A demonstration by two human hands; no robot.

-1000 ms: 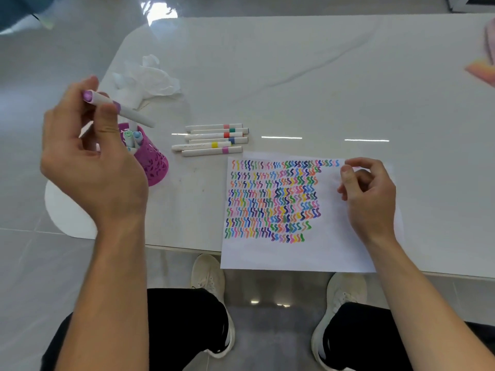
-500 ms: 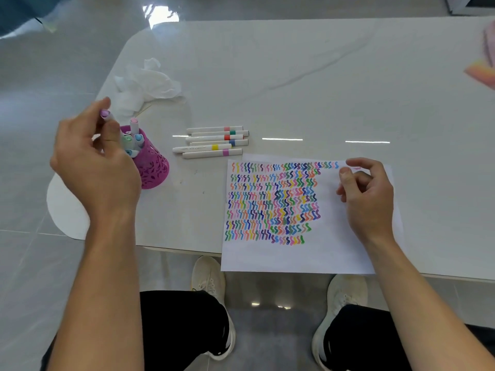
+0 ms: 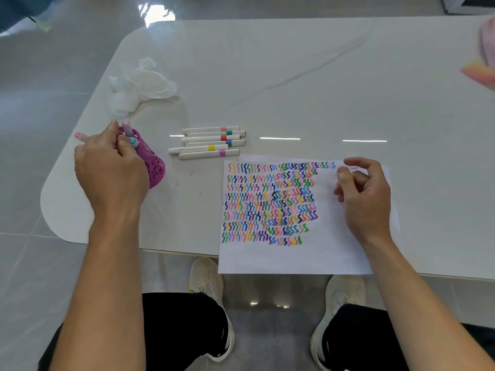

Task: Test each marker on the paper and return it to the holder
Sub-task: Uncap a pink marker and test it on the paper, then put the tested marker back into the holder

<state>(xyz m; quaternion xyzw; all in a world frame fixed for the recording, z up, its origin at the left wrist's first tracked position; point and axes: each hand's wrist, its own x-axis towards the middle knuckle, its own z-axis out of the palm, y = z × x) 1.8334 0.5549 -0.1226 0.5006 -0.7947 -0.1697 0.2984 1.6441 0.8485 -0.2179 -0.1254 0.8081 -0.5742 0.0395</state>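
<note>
White marble-look table (image 3: 294, 76), rounded left corner; left hand (image 3: 112, 167) at the near-left part, fingers clamped round a marker (image 3: 80, 136) whose pink end sticks out past the knuckles to the left, the rest hidden by the hand; magenta cut-out holder (image 3: 155, 170) directly under and right of that hand, tilted, partly covered; two capped markers (image 3: 126, 125) standing in it, one pink-topped, one blue-topped; crumpled white tissue (image 3: 142, 81) farther back; six loose markers (image 3: 211, 143) lying side by side, just right of the holder, white barrels with coloured bands; paper (image 3: 308, 258) beside them, overhanging the near edge, covered in rows of coloured squiggles; right hand (image 3: 364, 196) resting on the paper's right part, fingers loosely curled, nothing seen in them; blurred pink object (image 3: 482, 62) at the far right edge.
</note>
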